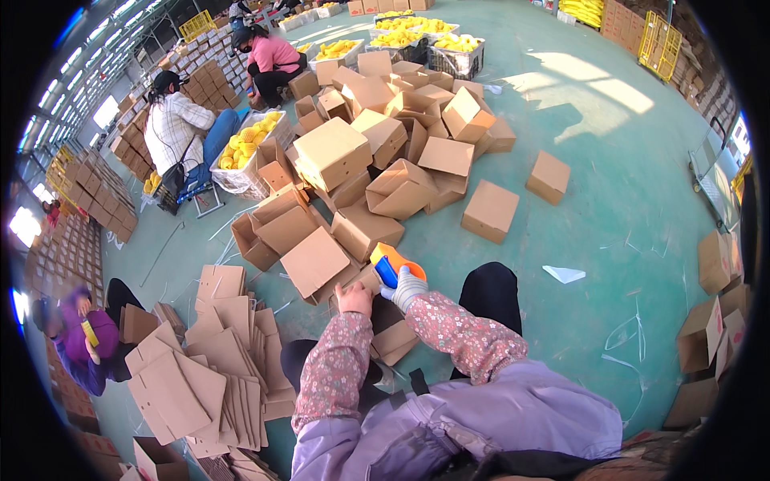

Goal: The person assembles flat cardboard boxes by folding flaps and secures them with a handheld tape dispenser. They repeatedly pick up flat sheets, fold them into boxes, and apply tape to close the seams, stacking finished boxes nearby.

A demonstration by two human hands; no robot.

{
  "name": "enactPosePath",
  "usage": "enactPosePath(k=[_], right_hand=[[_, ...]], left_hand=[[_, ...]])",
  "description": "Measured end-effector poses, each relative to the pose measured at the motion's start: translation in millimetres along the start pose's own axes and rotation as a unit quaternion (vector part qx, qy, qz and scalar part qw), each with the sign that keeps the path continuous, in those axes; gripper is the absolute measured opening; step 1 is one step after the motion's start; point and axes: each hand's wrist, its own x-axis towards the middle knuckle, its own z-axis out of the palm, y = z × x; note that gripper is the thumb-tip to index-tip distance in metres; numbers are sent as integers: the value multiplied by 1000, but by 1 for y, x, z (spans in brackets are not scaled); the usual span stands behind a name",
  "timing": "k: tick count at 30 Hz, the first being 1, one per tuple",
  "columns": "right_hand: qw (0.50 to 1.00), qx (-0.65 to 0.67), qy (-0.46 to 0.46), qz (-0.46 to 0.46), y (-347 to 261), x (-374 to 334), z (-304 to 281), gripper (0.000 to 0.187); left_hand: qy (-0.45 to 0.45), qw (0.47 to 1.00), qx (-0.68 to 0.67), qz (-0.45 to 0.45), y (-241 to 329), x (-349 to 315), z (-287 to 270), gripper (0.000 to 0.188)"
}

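Note:
My right hand [407,289], in a pale glove, grips an orange and blue tape dispenser [388,271]. The dispenser is against or just above a brown cardboard box [395,341] between my knees; my arms hide part of this box. My bare left hand [354,300] is closed on the box's upper flap, left of the dispenser. Just beyond my hands lies another carton [316,263], part of a big heap of folded-up boxes [331,152].
Flat cardboard blanks [228,353] lie stacked at my left. Two cartons [490,211] sit apart on the green floor, near a white scrap [564,274]. Co-workers [172,128] sit by crates of yellow-wrapped goods [250,148]. Another person [84,341] works at far left. More boxes [699,345] line the right.

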Motion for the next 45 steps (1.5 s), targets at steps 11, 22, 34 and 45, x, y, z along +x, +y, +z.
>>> enactPosePath(k=[11,22,34,45], right_hand=[[997,-81,4,-14,-6,-11,-5,74],[982,71,161,-62,12,-2,28,49],[958,-127,213,-146,-24,-26,23,58],[940,-83,259,-207,-29,-20,39,49]], left_hand=[[184,976,-111,-24,-15,10,1,42],[264,789,-532,-155,-17,4,55,45],[149,961,-116,-202,5,11,41,55],[77,917,-366,-138,-22,10,42,75]])
